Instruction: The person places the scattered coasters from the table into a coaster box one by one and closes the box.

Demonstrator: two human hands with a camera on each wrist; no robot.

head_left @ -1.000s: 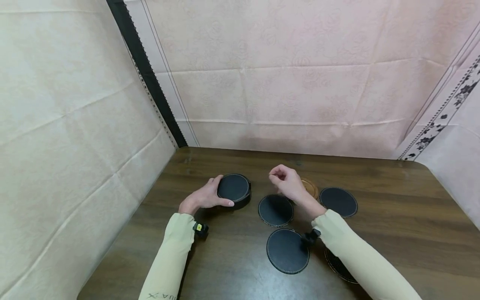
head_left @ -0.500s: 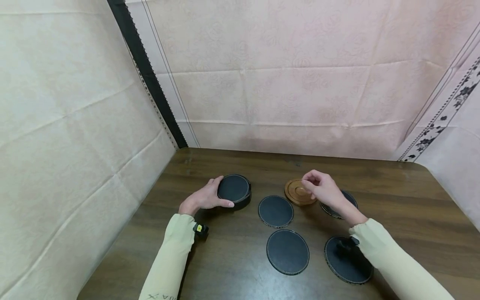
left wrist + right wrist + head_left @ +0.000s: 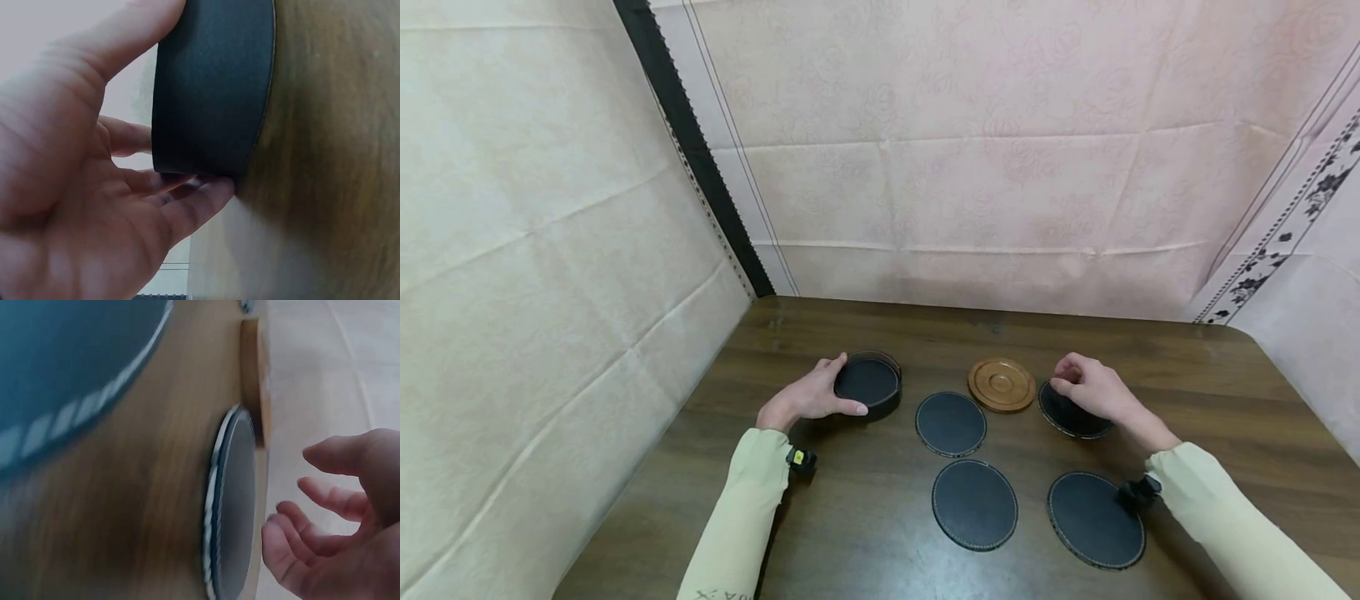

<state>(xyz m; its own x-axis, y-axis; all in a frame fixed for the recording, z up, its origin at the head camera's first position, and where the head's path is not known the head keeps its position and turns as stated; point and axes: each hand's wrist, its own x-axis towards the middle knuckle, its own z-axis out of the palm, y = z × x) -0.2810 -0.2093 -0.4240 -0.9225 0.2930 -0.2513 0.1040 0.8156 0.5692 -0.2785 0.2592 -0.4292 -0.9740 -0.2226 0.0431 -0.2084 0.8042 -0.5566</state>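
Gripping round black holder (image 3: 212, 87) with left hand (image 3: 808, 396); hovering with parted fingers (image 3: 334, 499) of right hand (image 3: 1097, 390) above 1 stitched black coaster (image 3: 1070, 418).

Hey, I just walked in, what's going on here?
A person's left hand grips a round black smooth-sided holder on a brown wood-grain table. Their right hand is over a flat black round disc with a stitched edge, holding nothing. Three similar black discs lie spread nearer the person, and a ringed brown wooden-looking disc sits just left of the right hand.
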